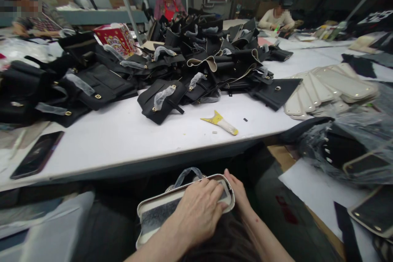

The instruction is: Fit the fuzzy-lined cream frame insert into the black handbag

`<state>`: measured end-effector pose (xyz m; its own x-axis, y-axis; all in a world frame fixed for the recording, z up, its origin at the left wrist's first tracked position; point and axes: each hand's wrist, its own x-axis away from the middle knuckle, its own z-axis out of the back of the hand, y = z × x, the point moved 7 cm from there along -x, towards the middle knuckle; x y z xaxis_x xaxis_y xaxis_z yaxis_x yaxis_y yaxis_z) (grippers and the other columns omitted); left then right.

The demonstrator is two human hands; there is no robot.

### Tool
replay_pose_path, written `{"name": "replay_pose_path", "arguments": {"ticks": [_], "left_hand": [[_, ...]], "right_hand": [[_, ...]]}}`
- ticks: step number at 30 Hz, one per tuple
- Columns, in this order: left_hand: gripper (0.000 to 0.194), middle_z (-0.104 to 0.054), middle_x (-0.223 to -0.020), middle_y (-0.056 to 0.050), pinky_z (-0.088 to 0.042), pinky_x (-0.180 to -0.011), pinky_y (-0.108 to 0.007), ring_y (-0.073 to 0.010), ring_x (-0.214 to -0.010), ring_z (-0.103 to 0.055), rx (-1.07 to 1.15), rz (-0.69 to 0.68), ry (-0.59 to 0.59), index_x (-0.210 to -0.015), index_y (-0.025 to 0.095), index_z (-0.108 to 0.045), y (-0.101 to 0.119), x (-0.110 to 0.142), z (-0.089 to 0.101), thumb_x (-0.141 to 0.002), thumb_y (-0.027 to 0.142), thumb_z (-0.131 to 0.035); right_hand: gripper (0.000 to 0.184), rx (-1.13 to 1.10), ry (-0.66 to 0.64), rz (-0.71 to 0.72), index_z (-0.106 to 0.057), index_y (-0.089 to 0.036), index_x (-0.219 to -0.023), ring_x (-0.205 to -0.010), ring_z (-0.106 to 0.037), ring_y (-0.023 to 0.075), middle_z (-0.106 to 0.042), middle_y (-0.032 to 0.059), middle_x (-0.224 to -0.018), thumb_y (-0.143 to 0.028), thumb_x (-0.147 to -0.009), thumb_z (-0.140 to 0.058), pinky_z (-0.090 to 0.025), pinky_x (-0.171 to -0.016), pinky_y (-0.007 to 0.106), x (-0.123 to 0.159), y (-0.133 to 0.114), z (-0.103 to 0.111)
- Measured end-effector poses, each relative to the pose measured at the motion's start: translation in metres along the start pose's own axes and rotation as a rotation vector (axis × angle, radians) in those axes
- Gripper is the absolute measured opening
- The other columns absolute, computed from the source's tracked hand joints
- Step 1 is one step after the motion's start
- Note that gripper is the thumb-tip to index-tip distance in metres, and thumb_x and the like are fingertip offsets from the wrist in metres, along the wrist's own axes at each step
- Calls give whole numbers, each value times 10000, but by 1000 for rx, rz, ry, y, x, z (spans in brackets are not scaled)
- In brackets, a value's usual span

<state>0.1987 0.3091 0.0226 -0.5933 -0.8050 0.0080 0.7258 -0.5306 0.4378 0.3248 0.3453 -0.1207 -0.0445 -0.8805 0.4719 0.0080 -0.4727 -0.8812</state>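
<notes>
Below the edge of the long white surface (123, 139), an off-white, rounded rectangular bag (168, 197) slants up to our right. Our left hand (199, 202), half-curled, covers its right part (we cannot tell if it grips); our right hand (238, 192), nearer that end, clasps it, fingers partly hidden.

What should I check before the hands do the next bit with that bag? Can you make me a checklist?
1. Left hand on the cream-edged bag: ok, it lies across the open side.
2. Right hand steadying it: ok, it is at the bag's right end.
3. Plastic wrap on the handle: ok, still wrapped around it.
4. Firm grip by the left fingertips: cannot tell, the hand hides them.
5. Yellow-and-white tool away from the bag: ok, it lies on the white table.
</notes>
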Motion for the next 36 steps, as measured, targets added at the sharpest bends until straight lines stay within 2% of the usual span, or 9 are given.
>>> {"name": "replay_pose_path", "arguments": {"ticks": [3, 5, 8, 10, 13, 19, 28, 32, 36], "left_hand": [[236, -616, -1052, -96, -442, -941, -411, -245, -1013, -550, -21, -17, -8, -1030, 162, -595, -2, 4, -3, -969, 259, -389], [231, -611, -1060, -103, -450, -935, -417, -253, -1019, -548, -36, -34, -3, -1020, 157, -599, -3, 7, -4, -955, 225, -387], [227, -609, -1070, -102, -456, -939, -408, -253, -1038, -543, -47, -68, -2, -1030, 153, -601, -4, 9, -4, -924, 172, -401], [212, -610, -1047, -96, -469, -926, -404, -250, -1019, -548, -45, -86, -15, -987, 156, -603, -3, 9, -4, -912, 159, -405], [204, -609, -1009, -94, -495, -873, -410, -245, -952, -557, -42, -90, -21, -946, 160, -596, -3, 7, -1, -909, 160, -395], [201, -613, -1026, -98, -523, -810, -437, -256, -912, -564, -48, -95, -12, -985, 160, -594, -6, 4, -3, -873, 170, -427], [256, -649, -974, -98, -558, -694, -390, -261, -822, -619, -149, -164, -156, -962, 131, -610, -9, -18, 1, -716, 153, -544], [195, -644, -964, -80, -539, -709, -387, -246, -815, -605, -133, -218, -116, -929, 164, -614, -8, -21, 2, -753, 183, -530], [103, -628, -872, -64, -508, -743, -405, -249, -828, -570, -147, -299, -78, -816, 184, -604, -7, -27, 8, -785, 194, -506]], "right_hand": [[552, 312, 76, 172, -619, -184, -739, -579, -559, 173, -621, 33, -641, -696, -849, -446, -394, -537, 268, 30, -42, 22], [491, 619, 63, 283, -634, -200, -735, -594, -585, 183, -635, 32, -640, -649, -863, -482, -376, -561, 274, 53, -68, 19], [410, 974, 84, 343, -598, -209, -711, -624, -619, 215, -650, 52, -661, -548, -906, -475, -331, -583, 296, 74, -82, 6], [383, 1079, 115, 358, -553, -206, -704, -623, -623, 225, -643, 68, -661, -452, -954, -399, -295, -581, 307, 79, -80, -1], [355, 1084, 109, 390, -527, -199, -740, -624, -620, 215, -638, 84, -682, -346, -980, -310, -276, -580, 307, 77, -74, -7], [379, 1071, 84, 355, -456, -201, -665, -545, -549, 169, -582, 61, -605, -348, -982, -308, -261, -555, 289, 64, -72, -8], [406, 1097, 149, 319, -512, -189, -691, -581, -582, 176, -624, 75, -635, -341, -995, -290, -274, -561, 279, 68, -68, -12], [401, 1188, 169, 311, -554, -185, -740, -672, -638, 222, -672, 101, -709, -303, -995, -269, -261, -587, 306, 71, -71, -15], [426, 1055, 129, 316, -590, -191, -785, -718, -647, 211, -689, 91, -777, -315, -995, -241, -297, -609, 292, 81, -77, -19]]}}
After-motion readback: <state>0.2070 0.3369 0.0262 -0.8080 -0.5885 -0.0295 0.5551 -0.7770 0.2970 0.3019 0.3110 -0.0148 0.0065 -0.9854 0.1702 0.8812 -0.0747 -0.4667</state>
